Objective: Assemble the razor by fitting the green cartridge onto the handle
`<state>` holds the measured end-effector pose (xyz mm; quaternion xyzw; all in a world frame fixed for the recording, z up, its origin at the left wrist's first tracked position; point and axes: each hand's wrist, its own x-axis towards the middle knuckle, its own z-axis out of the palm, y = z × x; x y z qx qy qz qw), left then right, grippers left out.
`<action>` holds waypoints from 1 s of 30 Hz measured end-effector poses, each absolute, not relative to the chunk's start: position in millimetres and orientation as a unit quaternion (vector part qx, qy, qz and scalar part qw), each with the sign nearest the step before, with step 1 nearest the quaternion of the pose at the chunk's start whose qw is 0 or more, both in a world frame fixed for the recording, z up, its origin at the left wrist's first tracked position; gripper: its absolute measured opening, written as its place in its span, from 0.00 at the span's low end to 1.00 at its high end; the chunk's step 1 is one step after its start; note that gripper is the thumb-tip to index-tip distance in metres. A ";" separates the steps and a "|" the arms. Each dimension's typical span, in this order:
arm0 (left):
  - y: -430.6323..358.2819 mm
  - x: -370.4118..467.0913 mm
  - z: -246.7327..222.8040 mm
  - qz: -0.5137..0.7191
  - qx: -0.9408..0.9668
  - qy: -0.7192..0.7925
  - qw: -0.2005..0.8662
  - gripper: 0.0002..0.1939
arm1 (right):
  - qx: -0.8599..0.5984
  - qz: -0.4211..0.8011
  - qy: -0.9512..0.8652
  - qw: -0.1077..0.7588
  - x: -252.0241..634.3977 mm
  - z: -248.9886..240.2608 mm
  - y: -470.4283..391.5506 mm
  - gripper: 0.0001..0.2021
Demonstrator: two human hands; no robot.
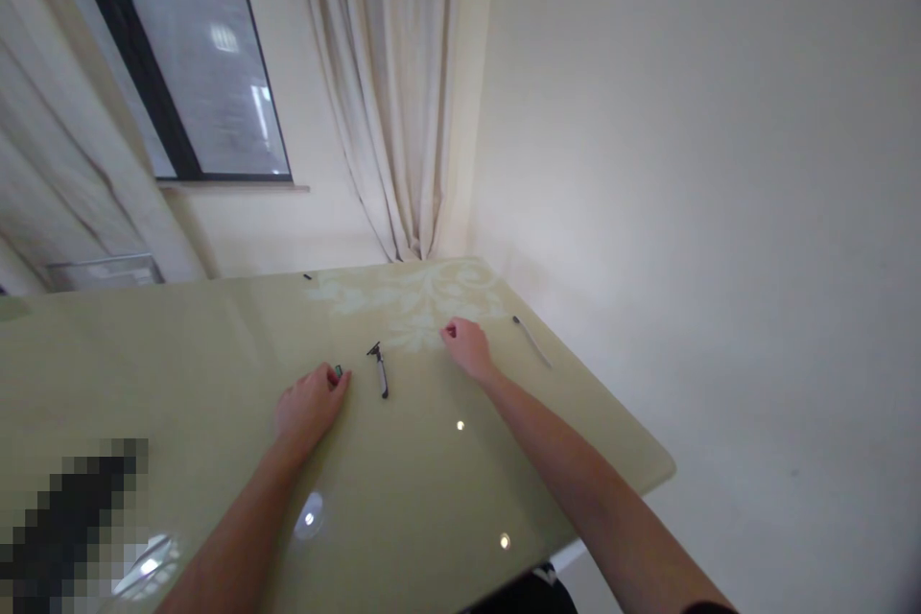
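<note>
A razor (381, 372) with a dark head and a grey and black handle lies on the pale green table (403, 489), between my hands. My left hand (313, 401) rests to its left, thumb and fingers pinched on a small dark green object (339, 371). To the razor's right, my right hand (466, 345) is curled closed over the table; what its fingers hold, if anything, is hidden. A thin white stick with a dark tip, like a toothbrush (533, 342), lies beyond my right hand near the table's right edge.
A small black piece (307, 277) lies near the table's far edge. At the lower left is a pixelated dark shape (76, 518). Curtains (403, 96) and a window stand behind the table, and a white wall (691, 192) runs along its right side.
</note>
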<state>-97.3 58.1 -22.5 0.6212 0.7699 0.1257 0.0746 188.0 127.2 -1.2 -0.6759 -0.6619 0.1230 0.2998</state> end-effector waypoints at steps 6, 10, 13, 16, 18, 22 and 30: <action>59.2 -95.4 -22.2 0.119 0.614 0.776 0.076 0.24 | -0.718 0.052 -0.607 0.335 321.5 6.1 113.0 0.04; 59.4 -96.8 -22.3 0.113 0.620 0.773 0.071 0.24 | -0.710 0.071 -0.620 0.327 340.4 -3.8 104.0 0.08; 57.1 -97.8 -20.6 0.114 0.627 0.767 0.068 0.23 | -0.682 0.084 -0.658 0.309 303.4 -9.3 105.7 0.10; 49.7 -91.9 -17.2 0.117 0.641 0.757 0.057 0.21 | -0.631 0.094 -0.718 0.279 236.5 -10.3 105.9 0.11; 42.1 -82.1 -14.7 0.110 0.650 0.750 0.057 0.20 | -0.599 0.103 -0.750 0.260 189.5 -10.6 102.9 0.10; 28.0 -56.9 -11.3 0.084 0.676 0.730 0.056 0.18 | -0.576 0.096 -0.779 0.228 123.7 -15.1 94.2 0.16; 22.4 -46.8 -7.2 0.046 0.683 0.727 0.059 0.19 | -0.568 0.079 -0.787 0.228 146.6 -20.9 82.7 0.17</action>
